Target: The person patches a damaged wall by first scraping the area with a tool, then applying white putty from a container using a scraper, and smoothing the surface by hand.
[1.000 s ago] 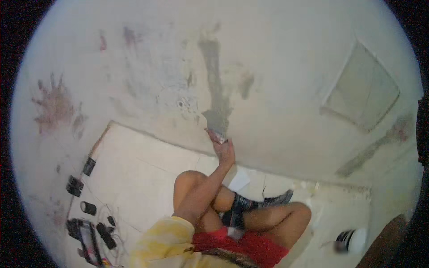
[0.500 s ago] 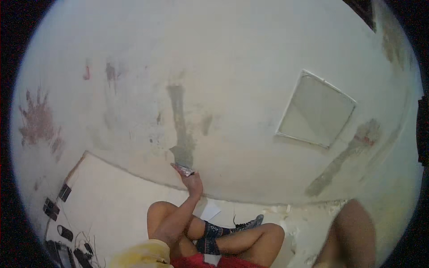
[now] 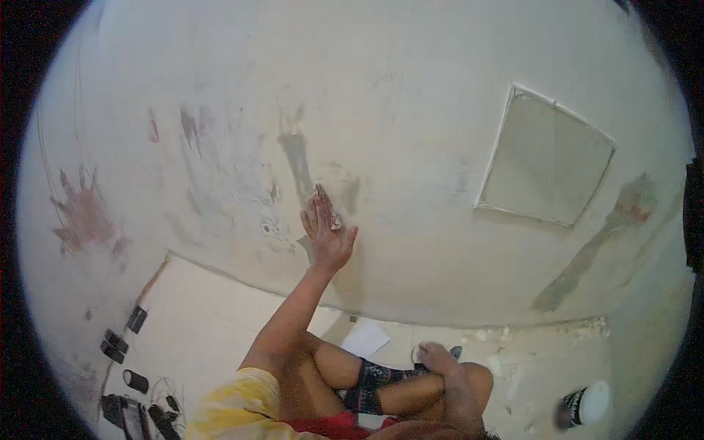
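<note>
My left hand [image 3: 330, 246] is raised against the pale wall, its fingers pressed along a small flat putty scraper [image 3: 325, 207] smeared with reddish and white filler. Its thumb sticks out to the right. The scraper lies over a long grey damp-looking putty strip [image 3: 297, 161] running down the wall. My right hand [image 3: 438, 358] is low, by my crossed shins and dark patterned sock [image 3: 389, 372]. Its fingers look curled; what they hold, if anything, is hidden.
A white-edged square panel [image 3: 546, 158] is set in the wall, with another grey patch [image 3: 594, 249] beside it. White paper [image 3: 367, 337] lies on the floor. A dark tub with a white end [image 3: 587, 405] is at right. Black boxes and wires [image 3: 125, 411] lie at left.
My left hand has moved up the wall with the scraper, its fingers now stretched over it. My right arm has come in over my shins. The view has shifted, bringing the tub into sight.
</note>
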Tool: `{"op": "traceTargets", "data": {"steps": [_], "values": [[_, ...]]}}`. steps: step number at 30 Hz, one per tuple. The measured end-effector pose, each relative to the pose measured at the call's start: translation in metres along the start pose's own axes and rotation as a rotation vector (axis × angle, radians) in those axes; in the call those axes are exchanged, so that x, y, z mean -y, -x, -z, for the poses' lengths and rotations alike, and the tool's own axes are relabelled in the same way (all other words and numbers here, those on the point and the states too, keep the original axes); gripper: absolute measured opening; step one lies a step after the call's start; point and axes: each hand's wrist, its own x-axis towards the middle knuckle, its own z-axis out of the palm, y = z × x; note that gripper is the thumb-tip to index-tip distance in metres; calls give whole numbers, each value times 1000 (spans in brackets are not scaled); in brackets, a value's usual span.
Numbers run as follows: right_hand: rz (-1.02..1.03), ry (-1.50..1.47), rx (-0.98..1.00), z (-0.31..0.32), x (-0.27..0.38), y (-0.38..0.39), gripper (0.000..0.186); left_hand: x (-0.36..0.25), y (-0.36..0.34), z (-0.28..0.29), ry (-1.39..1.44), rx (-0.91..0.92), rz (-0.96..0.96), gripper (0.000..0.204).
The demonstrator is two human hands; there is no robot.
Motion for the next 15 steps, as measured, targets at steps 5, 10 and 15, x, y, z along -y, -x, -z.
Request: {"op": "traceTargets", "data": {"steps": [5,10,15], "values": [[208,-108,452,3,44,-19,42,6,63,-28,1,109,59,99],[13,-40,405,-7,27,-39,44,-4,121,-66,-12,231,184,100],[86,-20,444,-23,6,-24,38,-11,109,-62,160,34,202,94]]}}
